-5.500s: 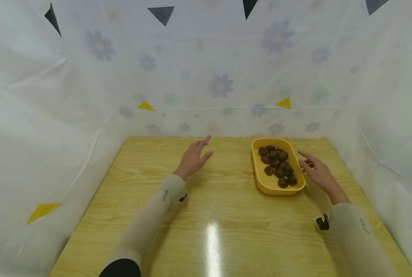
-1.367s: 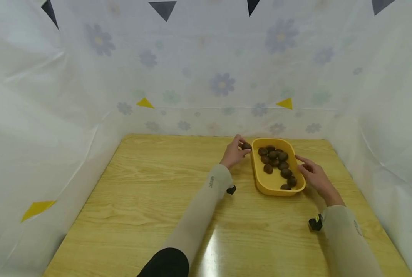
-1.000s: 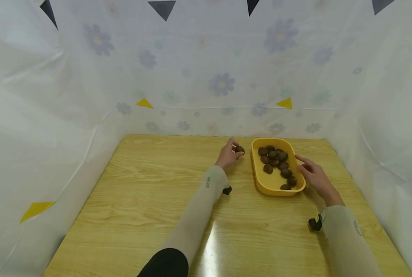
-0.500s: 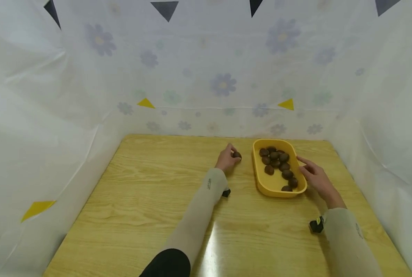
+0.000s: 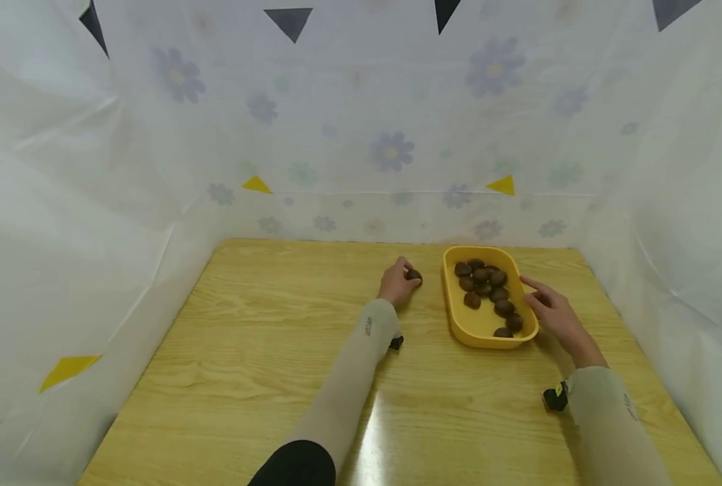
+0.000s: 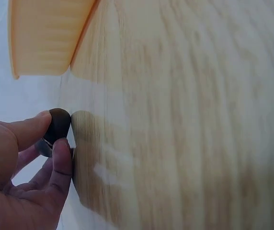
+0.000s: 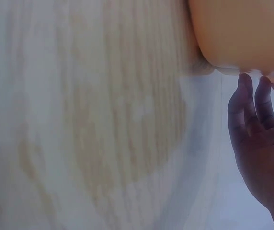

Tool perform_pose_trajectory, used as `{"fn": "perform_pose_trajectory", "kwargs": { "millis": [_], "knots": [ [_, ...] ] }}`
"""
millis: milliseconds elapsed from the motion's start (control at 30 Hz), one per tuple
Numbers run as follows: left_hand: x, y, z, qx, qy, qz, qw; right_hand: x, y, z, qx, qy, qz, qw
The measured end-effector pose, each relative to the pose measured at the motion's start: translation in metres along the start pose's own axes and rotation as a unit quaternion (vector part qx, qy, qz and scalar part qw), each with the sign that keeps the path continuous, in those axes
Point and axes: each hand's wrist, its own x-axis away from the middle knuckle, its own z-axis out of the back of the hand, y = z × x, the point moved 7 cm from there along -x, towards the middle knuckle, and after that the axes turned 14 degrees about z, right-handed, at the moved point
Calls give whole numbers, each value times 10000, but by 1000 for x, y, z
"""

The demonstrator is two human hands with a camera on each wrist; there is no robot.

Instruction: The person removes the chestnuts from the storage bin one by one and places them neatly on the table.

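My left hand (image 5: 397, 283) pinches a brown chestnut (image 5: 414, 276) between thumb and fingertips, left of the yellow tray (image 5: 467, 332). In the left wrist view, that chestnut (image 6: 59, 125) is at or just above the tabletop; whether it touches is hard to tell. Several more chestnuts (image 5: 483, 288) lie inside the tray, mostly toward its far end and right side. Against the tray's right outer wall rest the fingertips of my right hand (image 5: 558, 312), seen from below in the right wrist view, where the hand (image 7: 266, 148) holds nothing.
The wood-grain table (image 5: 245, 378) extends left and in front of the tray. White sheeting with printed flowers (image 5: 391, 152) closes off the back and both sides, close to the table's edges.
My left hand, bare of anything at first, later held a chestnut at the tray's left rim, then carried it left and down toward the table. My right hand moved in to touch the tray.
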Motion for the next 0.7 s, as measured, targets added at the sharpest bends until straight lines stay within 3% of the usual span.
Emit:
{"fn": "perform_pose_trajectory", "kwargs": {
  "millis": [300,700],
  "knots": [
    [2,2,3,-303,178,68,9994,-1,2,1,-3,-1,-20,10000],
    [-2,-3,3,-175,60,133,9997,-2,6,0,-180,-16,19,9998]
  ]
}}
